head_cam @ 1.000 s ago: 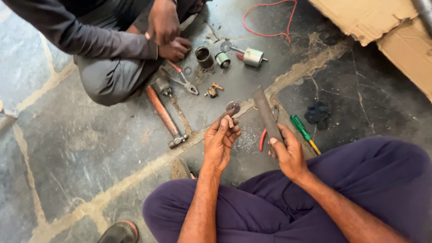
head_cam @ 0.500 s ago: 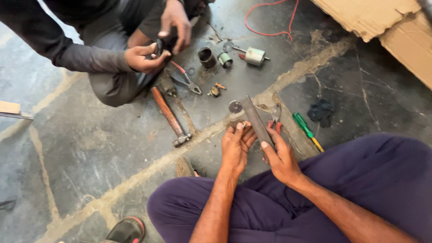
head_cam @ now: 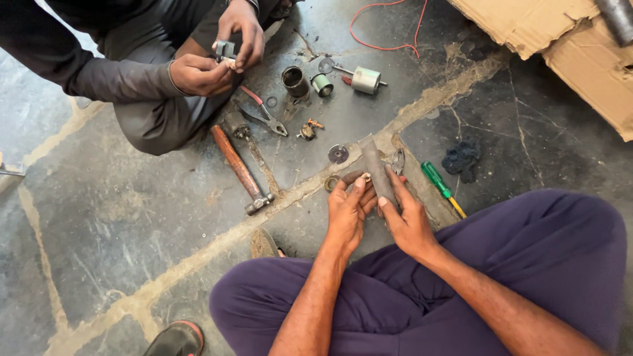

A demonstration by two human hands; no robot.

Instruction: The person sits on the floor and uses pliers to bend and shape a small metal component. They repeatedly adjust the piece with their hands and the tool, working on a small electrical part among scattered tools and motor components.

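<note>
Both hands grasp a dark bar (head_cam: 376, 175): left hand (head_cam: 347, 212) pinches its near end, right hand (head_cam: 407, 221) steadies it; washers, hammer (head_cam: 239, 168) lie beyond the fingers, parts unassembled

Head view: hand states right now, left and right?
Left hand: fingers curled round the lower end of the flat grey metal bar, holding it.
Right hand: fingers extended along the same bar, steadying it.

Small part (head_cam: 366, 177) under fingers (head_cam: 357, 190)
</note>
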